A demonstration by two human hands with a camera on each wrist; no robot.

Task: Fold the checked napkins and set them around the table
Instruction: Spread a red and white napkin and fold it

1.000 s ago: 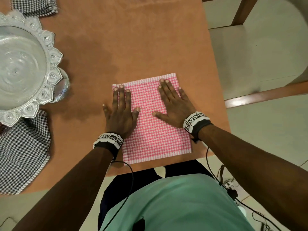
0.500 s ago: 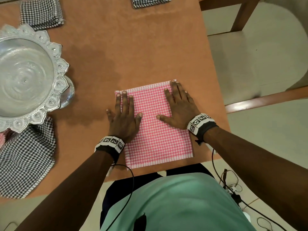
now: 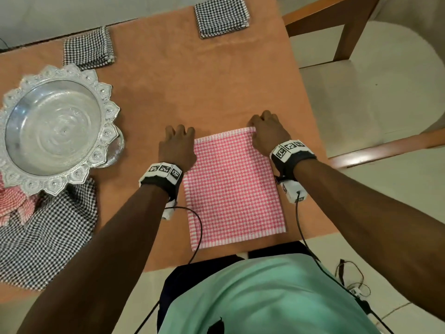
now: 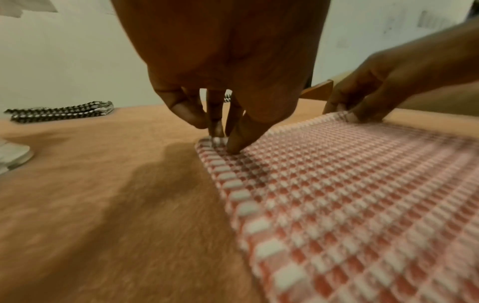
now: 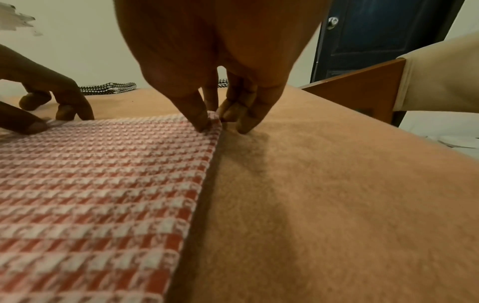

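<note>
Half a second ago both hands lay flat on the pink checked napkin point(image 3: 232, 186); now the left hand point(image 3: 177, 147) and the right hand point(image 3: 267, 133) have slid to its two far corners, where thumb and fingertips point(image 5: 204, 121) pinch the cloth. The napkin lies flat at the near edge of the table point(image 3: 192, 75), right of the silver bowl point(image 3: 55, 126), so I judge the smoothing is over and the next fold, far edge towards the near edge, is about to begin. No brand or readable writing shows; only the wristbands point(image 3: 290, 148) carry black-and-white square code marks.
</note>
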